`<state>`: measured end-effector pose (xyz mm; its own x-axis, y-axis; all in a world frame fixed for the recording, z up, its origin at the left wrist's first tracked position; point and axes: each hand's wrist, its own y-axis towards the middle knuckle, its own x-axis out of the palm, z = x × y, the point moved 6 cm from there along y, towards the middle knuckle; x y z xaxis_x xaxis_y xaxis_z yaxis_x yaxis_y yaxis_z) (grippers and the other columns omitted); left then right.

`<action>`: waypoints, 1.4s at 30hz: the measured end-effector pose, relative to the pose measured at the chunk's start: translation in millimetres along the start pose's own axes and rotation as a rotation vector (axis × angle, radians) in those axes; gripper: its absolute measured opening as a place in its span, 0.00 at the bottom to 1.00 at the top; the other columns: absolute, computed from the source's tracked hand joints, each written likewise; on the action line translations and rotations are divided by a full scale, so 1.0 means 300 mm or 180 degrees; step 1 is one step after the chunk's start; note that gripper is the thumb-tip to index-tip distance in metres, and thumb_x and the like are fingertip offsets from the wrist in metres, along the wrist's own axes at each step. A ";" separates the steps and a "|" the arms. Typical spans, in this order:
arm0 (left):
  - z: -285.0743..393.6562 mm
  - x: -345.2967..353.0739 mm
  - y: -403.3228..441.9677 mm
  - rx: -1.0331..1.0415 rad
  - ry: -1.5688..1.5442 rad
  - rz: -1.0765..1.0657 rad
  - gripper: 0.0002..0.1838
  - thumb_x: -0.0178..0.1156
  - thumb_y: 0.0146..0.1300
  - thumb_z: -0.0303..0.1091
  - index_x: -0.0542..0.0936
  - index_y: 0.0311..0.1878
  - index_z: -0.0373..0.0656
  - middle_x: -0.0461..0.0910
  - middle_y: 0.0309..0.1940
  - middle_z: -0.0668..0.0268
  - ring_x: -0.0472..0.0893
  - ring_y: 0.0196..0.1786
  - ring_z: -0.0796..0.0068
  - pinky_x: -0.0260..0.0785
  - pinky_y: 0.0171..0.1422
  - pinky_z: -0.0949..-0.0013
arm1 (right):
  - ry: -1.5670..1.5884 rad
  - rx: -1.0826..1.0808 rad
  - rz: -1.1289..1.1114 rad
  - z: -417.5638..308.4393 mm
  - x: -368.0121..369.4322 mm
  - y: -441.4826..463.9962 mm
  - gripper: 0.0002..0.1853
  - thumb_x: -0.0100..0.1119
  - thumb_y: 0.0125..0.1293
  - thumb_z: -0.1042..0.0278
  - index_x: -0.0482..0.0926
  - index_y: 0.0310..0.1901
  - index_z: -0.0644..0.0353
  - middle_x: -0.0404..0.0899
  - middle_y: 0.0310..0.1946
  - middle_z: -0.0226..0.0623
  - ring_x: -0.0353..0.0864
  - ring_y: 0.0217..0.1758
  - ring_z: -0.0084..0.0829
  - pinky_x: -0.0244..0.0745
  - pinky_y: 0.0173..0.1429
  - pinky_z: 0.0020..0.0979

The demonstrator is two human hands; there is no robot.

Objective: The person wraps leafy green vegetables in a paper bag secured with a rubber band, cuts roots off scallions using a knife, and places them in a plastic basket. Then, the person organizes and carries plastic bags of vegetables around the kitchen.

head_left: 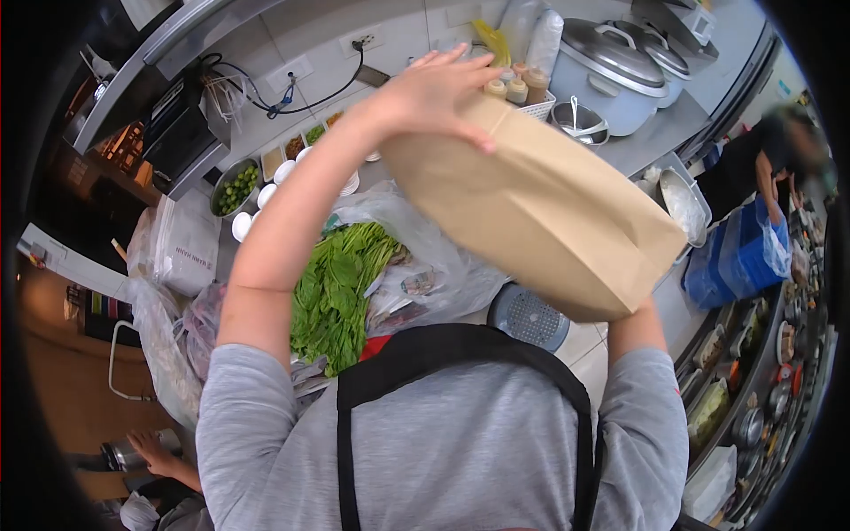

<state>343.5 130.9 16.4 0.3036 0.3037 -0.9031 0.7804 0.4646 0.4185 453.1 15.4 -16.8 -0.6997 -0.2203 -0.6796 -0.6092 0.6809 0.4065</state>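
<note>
A brown paper bag [540, 208] tilts from upper centre rightward, beside leafy greens [343, 288] at centre-left. The left hand [432, 96] spreads its fingers at the bag's upper end, thumb against it; the right hand's fingers are hidden, so I cannot tell.

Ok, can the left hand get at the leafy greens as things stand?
Probably not right now: the left hand is occupied at the edge of the brown paper bag. If freed, likely yes: the leafy greens lie largely exposed, and the bag doesn't cover them in this view.
</note>
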 end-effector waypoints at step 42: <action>0.005 -0.158 -0.349 -0.0442 -0.1375 0.0309 0.08 0.63 0.53 0.35 0.83 0.34 0.42 0.79 0.39 0.60 0.76 0.44 0.64 0.67 0.51 0.67 | 0.1618 0.0870 0.0468 0.133 0.221 -0.181 0.46 0.51 0.50 0.30 0.67 0.54 0.72 0.71 0.51 0.48 0.73 0.53 0.34 0.67 0.55 0.36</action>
<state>248.2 66.4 15.3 0.5945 -0.0094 -0.8041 0.6655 0.5671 0.4854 454.6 -8.4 -108.4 -0.9014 -0.3710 -0.2232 -0.4215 0.8698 0.2564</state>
